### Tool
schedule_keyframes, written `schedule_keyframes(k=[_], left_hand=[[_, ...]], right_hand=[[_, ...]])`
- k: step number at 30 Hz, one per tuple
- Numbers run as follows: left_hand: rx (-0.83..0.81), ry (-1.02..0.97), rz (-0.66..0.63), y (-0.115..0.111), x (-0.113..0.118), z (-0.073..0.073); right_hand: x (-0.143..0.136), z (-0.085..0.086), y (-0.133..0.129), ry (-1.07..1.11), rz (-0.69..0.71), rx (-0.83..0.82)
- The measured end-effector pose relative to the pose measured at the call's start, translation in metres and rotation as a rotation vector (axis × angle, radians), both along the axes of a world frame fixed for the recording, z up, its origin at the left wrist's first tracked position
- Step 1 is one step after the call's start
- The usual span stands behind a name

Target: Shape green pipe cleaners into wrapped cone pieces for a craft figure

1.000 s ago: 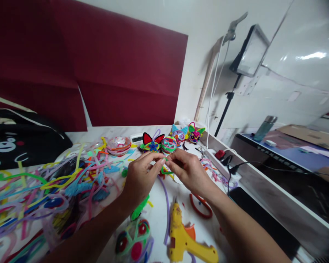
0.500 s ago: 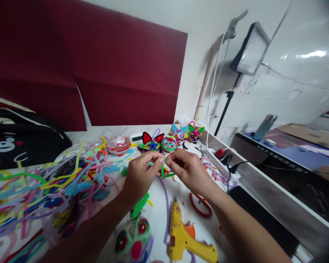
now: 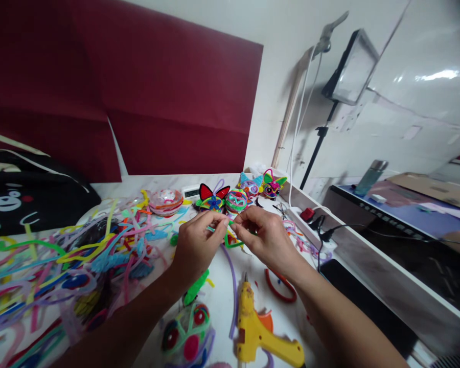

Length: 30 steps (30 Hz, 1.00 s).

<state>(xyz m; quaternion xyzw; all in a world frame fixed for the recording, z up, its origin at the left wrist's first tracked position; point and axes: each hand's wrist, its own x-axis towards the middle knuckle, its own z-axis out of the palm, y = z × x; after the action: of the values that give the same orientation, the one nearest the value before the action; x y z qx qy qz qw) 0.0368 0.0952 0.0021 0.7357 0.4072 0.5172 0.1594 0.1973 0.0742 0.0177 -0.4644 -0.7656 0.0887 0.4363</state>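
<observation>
Over the middle of the table, my left hand [image 3: 201,237] and my right hand [image 3: 262,235] meet, thumb and finger pinched on each. Between the fingertips shows a small bit of green pipe cleaner [image 3: 230,223]; the fingers hide most of it. Just below, a bent green pipe cleaner shape [image 3: 234,245] is visible, but whether it joins the held bit I cannot tell. A purple pipe cleaner [image 3: 232,286] runs down the table beneath my hands. Nearer to me lie a yellow glue gun [image 3: 255,329] and red-handled scissors [image 3: 279,287], partly behind my right forearm.
Loose pipe cleaners [image 3: 99,250] pile up on the left. Several decorated balls, one with a butterfly shape [image 3: 213,198], stand at the back. A power strip [image 3: 314,230] with cables and a black flat device [image 3: 364,301] lie right. A face-like craft piece [image 3: 187,332] sits in front.
My fingertips have shifted very slightly, the right fingers turning a little around the green bit. The things on the table stay where they were.
</observation>
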Motion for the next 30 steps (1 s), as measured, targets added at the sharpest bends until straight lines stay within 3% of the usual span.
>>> schedule_keyframes(k=[8, 24, 27, 30], left_hand=[[0.241, 0.118, 0.068, -0.004, 0.003, 0.001], [0.502, 0.303, 0.119, -0.006, 0.005, -0.013], [0.45, 0.218, 0.12, -0.005, 0.004, -0.007], [0.267, 0.088, 0.101, -0.004, 0.002, 0.001]], right_hand=[[-0.006, -0.001, -0.005, -0.036, -0.083, 0.069], [-0.009, 0.0, -0.012, 0.068, -0.125, -0.071], [-0.007, 0.003, -0.012, 0.103, -0.054, -0.111], [0.0, 0.009, -0.01, 0.112, 0.04, -0.114]])
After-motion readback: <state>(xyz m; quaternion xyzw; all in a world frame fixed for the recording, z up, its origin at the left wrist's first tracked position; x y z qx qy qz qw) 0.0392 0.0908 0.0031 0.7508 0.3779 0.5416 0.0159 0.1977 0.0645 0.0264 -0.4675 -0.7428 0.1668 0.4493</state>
